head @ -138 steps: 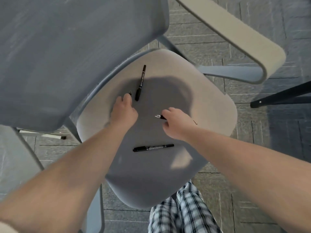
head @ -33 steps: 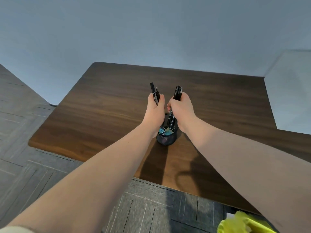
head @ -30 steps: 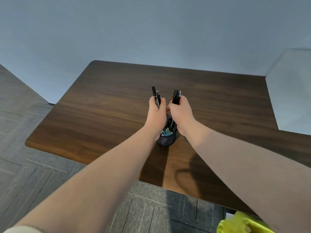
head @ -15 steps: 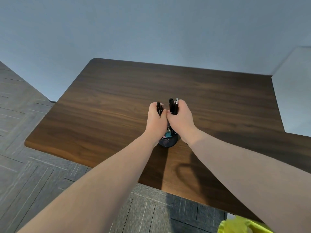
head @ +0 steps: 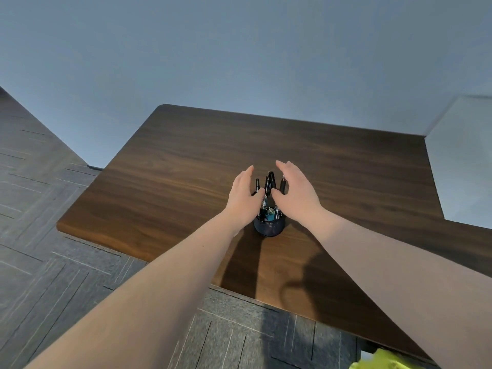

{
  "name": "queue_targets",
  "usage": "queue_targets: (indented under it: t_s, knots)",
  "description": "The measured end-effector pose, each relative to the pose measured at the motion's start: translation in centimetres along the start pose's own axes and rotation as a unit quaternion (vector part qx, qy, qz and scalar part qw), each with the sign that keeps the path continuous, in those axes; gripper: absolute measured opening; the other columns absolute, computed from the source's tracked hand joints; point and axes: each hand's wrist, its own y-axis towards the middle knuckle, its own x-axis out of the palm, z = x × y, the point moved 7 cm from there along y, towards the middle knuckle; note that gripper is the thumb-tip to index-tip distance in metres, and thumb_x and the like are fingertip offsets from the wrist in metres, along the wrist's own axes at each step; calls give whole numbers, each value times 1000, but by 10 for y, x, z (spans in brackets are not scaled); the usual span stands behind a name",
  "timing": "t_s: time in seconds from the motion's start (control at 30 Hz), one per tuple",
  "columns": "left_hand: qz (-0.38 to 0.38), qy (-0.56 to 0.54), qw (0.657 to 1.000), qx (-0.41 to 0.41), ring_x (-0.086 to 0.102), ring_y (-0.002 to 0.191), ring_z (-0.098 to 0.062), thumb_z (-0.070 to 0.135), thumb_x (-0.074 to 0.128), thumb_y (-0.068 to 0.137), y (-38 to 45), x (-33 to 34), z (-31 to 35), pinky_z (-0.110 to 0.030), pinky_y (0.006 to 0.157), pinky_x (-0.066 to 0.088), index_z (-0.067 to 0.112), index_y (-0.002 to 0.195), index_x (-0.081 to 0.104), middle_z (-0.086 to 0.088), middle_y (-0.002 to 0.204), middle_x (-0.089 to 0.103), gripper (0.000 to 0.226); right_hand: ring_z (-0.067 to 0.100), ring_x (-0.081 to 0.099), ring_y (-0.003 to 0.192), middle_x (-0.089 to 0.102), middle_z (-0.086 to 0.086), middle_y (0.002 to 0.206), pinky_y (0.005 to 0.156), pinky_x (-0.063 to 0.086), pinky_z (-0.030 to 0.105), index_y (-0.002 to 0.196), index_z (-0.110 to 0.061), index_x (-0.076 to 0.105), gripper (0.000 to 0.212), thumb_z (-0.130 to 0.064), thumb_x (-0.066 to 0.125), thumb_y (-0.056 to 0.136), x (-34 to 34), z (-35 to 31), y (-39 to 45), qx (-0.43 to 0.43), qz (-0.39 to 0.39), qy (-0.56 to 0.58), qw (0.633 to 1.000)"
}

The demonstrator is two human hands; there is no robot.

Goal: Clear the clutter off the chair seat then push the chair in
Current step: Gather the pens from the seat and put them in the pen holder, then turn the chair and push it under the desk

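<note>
A small dark round pen holder (head: 269, 228) stands on the dark wooden desk (head: 186, 169). Several black pens (head: 269, 182) stand upright in it, with blue clips visible inside. My left hand (head: 243, 199) is just left of the holder and my right hand (head: 294, 193) just right of it. Both hands are open with fingers extended and hold nothing. The pens rise between the two hands. The chair is out of view.
A grey wall rises behind the desk. A pale grey panel (head: 463, 161) borders the desk at the right. Grey carpet tiles (head: 53, 262) cover the floor to the left and in front. Something bright yellow-green (head: 378, 362) shows at the bottom right edge.
Earlier I was picking pens off the chair seat. Then both hands lowered their pens into the holder. Now both hands have let go and spread open beside it.
</note>
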Motion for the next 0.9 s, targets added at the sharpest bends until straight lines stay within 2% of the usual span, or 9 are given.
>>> queue_targets:
  t_s: [0.07, 0.2, 0.33, 0.47, 0.7, 0.9]
  knots:
    - [-11, 28, 999, -15, 7, 148, -19, 26, 45, 98, -5, -8, -6, -41, 120, 16, 27, 150, 11, 1, 161, 6, 63, 22, 18, 148, 15, 1, 162, 117, 30, 42, 149, -30, 22, 67, -23, 57, 92, 0, -8, -6, -22, -17, -50, 998]
    - [-4, 96, 995, -35, 3, 149, -23, 32, 46, 96, -17, -31, -17, -42, 119, 14, 27, 151, 8, -2, 161, 3, 67, 24, 9, 150, 10, 4, 162, 121, 17, 46, 150, -31, 17, 68, -29, 54, 94, 7, -36, -18, -87, -41, -158, 983]
    - [12, 135, 988, -69, 6, 148, -27, 38, 45, 97, -44, -59, -37, -46, 118, 16, 30, 151, 8, -1, 162, 3, 66, 24, 11, 150, 11, 3, 162, 121, 19, 48, 150, -33, 16, 69, -37, 54, 93, 22, -58, -34, -99, -59, -185, 976]
    - [36, 153, 983, -96, 5, 148, -28, 42, 43, 96, -87, -97, -59, -47, 120, 14, 30, 150, 9, -2, 162, 3, 65, 23, 10, 150, 11, 2, 162, 119, 14, 47, 150, -35, 14, 68, -41, 51, 93, 43, -79, -62, -119, -83, -212, 966]
    - [72, 181, 975, -110, 3, 148, -29, 47, 42, 94, -197, -174, -108, -48, 119, 12, 33, 150, 10, -4, 161, 2, 66, 24, 9, 150, 6, 4, 163, 120, 11, 49, 151, -36, 9, 69, -44, 48, 94, 83, -138, -147, -160, -117, -244, 949]
    - [92, 227, 962, -123, 1, 149, -28, 51, 42, 92, -337, -223, -163, -52, 119, 14, 32, 150, 9, -6, 161, 2, 70, 24, 8, 150, 5, 2, 163, 119, 10, 51, 150, -38, 9, 70, -47, 47, 93, 128, -200, -264, -188, -132, -253, 940]
